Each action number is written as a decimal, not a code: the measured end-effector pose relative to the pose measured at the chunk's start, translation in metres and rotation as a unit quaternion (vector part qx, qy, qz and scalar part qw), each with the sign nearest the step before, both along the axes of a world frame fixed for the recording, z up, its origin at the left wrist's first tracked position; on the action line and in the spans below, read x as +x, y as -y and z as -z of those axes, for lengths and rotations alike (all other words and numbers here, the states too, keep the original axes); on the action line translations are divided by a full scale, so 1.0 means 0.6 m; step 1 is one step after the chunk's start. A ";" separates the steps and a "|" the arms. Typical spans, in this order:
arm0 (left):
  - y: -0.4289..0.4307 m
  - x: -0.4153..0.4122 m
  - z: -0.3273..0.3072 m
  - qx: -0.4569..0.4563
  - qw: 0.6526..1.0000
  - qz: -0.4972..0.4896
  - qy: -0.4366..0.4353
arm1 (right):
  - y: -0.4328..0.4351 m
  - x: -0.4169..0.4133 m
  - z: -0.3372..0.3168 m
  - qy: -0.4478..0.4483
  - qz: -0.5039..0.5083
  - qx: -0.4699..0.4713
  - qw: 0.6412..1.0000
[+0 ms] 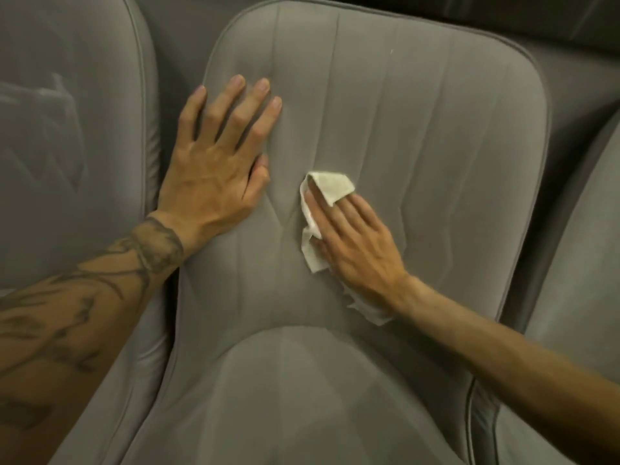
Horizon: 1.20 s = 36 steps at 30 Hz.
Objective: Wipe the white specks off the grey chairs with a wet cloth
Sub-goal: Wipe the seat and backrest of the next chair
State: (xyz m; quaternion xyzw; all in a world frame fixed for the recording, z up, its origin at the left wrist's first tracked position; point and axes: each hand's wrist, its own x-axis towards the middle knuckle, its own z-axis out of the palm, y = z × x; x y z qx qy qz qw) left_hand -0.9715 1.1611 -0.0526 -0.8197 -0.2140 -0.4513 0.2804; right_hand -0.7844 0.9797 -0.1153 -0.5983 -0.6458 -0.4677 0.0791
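A grey upholstered chair (419,135) fills the middle of the head view, its stitched backrest facing me and its seat cushion (302,391) below. My left hand (218,162) lies flat, fingers spread, on the backrest's left edge. My right hand (355,243) presses a folded white cloth (330,186) against the middle of the backrest; the cloth wraps over the fingertips and sticks out under the wrist. One small white speck (391,51) shows near the backrest's top right.
A second grey chair (67,146) stands close on the left, touching this one, with faint pale marks on its backrest. Part of a third grey chair (583,263) shows at the right edge. More dark grey upholstery lies behind.
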 end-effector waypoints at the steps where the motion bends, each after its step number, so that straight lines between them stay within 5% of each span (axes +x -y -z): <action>1: 0.000 0.000 0.000 0.000 1.000 -0.001 0.001 | -0.009 0.013 -0.027 0.001 0.004 0.032 0.999; 6: -0.004 0.000 0.002 0.008 1.000 -0.006 0.001 | -0.072 0.026 -0.097 -0.088 0.044 0.203 0.974; 8: -0.006 0.002 0.004 0.010 1.000 -0.007 0.003 | -0.062 -0.001 -0.019 -0.122 0.030 0.172 0.977; 11: -0.005 0.003 0.004 0.007 1.000 -0.010 0.002 | -0.004 -0.032 0.117 -0.053 -0.002 0.006 0.999; 14: -0.002 -0.001 0.000 -0.009 1.000 -0.002 -0.002 | 0.028 -0.021 0.130 0.000 -0.033 -0.083 0.996; 21: 0.005 -0.002 0.000 -0.011 1.000 -0.016 -0.008 | -0.037 -0.015 0.073 -0.111 0.036 0.120 0.986; 25: 0.004 -0.004 0.000 -0.015 1.000 -0.015 -0.009 | 0.018 -0.061 0.208 -0.042 0.000 -0.041 0.998; 28: 0.008 -0.003 -0.002 -0.016 1.000 -0.016 -0.008 | 0.027 -0.033 0.189 -0.013 -0.032 -0.092 0.995; 33: 0.006 -0.002 0.000 -0.008 1.000 -0.015 0.001 | -0.025 -0.027 0.136 -0.110 0.028 0.046 0.992; 36: 0.004 -0.001 -0.001 -0.002 1.000 -0.013 -0.001 | -0.023 -0.061 0.198 -0.104 0.025 0.009 0.994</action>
